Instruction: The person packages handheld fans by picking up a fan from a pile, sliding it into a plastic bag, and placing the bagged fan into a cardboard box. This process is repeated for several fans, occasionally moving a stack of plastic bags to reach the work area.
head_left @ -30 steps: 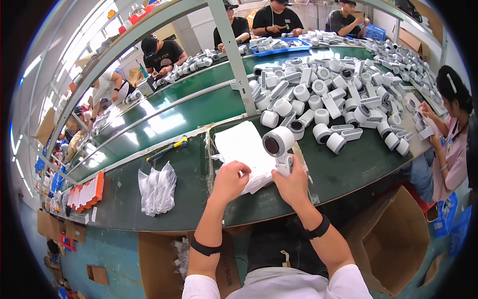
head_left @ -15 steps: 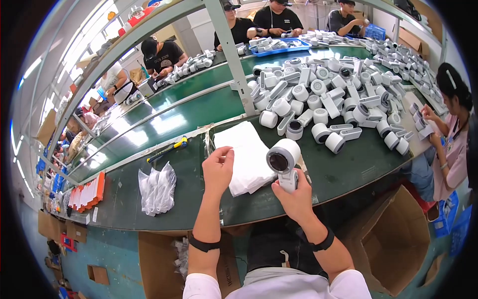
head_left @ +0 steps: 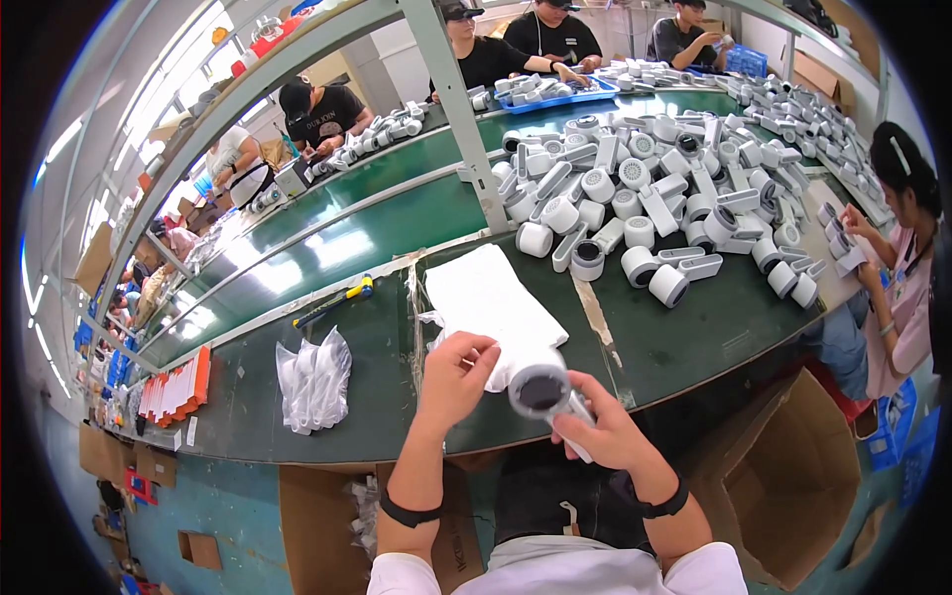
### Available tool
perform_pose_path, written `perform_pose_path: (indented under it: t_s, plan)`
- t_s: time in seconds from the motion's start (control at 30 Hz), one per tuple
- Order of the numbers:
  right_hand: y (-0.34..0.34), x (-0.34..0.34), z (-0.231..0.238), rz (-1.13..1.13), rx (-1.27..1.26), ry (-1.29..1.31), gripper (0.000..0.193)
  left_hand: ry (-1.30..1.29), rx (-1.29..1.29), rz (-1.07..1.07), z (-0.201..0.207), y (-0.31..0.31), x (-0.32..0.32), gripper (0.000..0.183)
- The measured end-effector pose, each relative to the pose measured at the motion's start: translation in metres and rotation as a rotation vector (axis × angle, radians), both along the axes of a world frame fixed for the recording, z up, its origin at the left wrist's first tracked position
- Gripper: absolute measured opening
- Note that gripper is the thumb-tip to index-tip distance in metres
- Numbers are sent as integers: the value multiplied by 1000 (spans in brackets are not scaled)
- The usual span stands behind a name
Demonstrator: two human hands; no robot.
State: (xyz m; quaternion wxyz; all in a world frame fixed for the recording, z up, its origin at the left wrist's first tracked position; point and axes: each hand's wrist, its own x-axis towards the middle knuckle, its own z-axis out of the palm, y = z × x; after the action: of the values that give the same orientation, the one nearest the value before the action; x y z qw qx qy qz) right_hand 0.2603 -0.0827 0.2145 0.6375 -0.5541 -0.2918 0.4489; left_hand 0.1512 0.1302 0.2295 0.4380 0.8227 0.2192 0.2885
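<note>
My right hand [head_left: 602, 424] is closed round the grey handle of a white, hair-dryer-shaped device [head_left: 540, 385]. Its round head has a dark face that points up toward me. Left of that head is my left hand [head_left: 458, 382], thumb and fingers drawn together; whatever they pinch, if anything, is too small to make out. Just beyond both hands a stack of thin white sheets or bags [head_left: 491, 293] lies on the dark green table [head_left: 397, 436]. Part of the stack's near edge is hidden behind my hand and the device.
Many similar devices [head_left: 635, 188] are heaped at the right. Clear plastic bags [head_left: 313, 382], a yellow-and-black tool [head_left: 337, 300] and orange-and-white boxes [head_left: 177, 387] lie leftward. A metal post [head_left: 461, 109] rises ahead. A carton [head_left: 793, 481] stands below right. Co-workers sit opposite and at right.
My right hand has brought the device nearer and left, tilting its head toward my left hand. My left hand has moved down and right. The white stack has shifted and its near edge is disturbed.
</note>
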Motion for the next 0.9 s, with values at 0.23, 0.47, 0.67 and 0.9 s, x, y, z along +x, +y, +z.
perform_pose_path:
  t_s: [0.23,0.47,0.67,0.9]
  plan:
    - [6,10,13,317,-201,-126,90,28,-228,-10,2,-11,-8,17]
    - [10,13,7,389,-224,-88,95,-73,-403,-16,-3,-5,-12,18]
    - [14,11,1,370,-213,-15,95,-51,-513,-156,-1,-1,-12,18]
    - [19,4,-11,257,-140,100,72,-75,-545,-200,-6,1,-15,16]
